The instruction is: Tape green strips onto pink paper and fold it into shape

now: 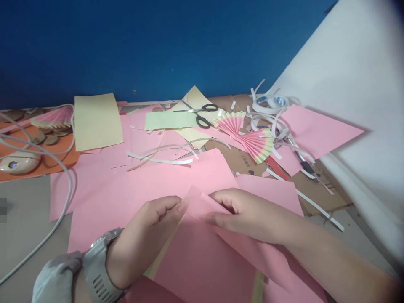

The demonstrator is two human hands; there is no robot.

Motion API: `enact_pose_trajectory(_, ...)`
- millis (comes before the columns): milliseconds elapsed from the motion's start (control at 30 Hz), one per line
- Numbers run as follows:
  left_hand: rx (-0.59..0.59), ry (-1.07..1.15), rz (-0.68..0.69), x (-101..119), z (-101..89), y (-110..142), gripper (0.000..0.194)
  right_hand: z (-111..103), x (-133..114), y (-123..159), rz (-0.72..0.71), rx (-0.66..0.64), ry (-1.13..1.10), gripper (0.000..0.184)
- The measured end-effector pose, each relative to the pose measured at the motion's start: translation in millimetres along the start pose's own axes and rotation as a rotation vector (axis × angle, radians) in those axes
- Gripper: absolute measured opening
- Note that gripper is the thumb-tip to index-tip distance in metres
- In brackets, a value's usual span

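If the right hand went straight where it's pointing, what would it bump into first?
Besides the pink paper in its grip, the right hand would probably bump into the left hand, though it's hard to tell whether they're level in depth.

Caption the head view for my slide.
Left hand and right hand hold pink paper; beyond lie black-handled metal scissors and a pleated pink-green paper fan.

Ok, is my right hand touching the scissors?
Apart. The head view shows your right hand on the pink paper, and the scissors lying farther back, with a plain gap between.
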State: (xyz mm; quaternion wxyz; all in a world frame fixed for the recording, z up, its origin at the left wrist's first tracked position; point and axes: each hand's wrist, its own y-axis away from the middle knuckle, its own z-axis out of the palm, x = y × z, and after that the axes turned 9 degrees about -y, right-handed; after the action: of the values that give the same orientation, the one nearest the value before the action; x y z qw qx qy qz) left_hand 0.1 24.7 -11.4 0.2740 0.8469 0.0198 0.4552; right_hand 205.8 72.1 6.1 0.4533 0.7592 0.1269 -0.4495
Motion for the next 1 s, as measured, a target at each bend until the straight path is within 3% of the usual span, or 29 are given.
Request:
enact_pose_trajectory(267, -0.004, -0.004, 0.024, 0.0, 2.6, 2.0, 0.030, 5.8, -2.6, 1.1, -0.008, 0.064, 0.029, 0.037)
enact_pose_trajectory(400, 0.057, -0.075, 0.026, -2.1, 3.6, 3.7, 0.031, 6.0, -7.9, 2.7, -0.023, 0.076, 0.052, 0.035)
enact_pose_trajectory(633, 0.186, -0.118, 0.069, -1.8, -3.8, 2.5, 0.028, -6.6, -4.1, 7.0, -0.036, 0.050, 0.143, 0.026)
enact_pose_trajectory(800, 0.262, -0.092, 0.073, -3.6, -5.6, -1.9, 0.027, -17.6, 1.2, 12.0, -0.020, 0.076, 0.157, 0.034)
enact_pose_trajectory(1000, 0.271, -0.128, 0.038, -4.7, -7.2, 1.1, 0.030, -23.3, 5.1, 11.4, -0.018, 0.111, 0.127, 0.039)
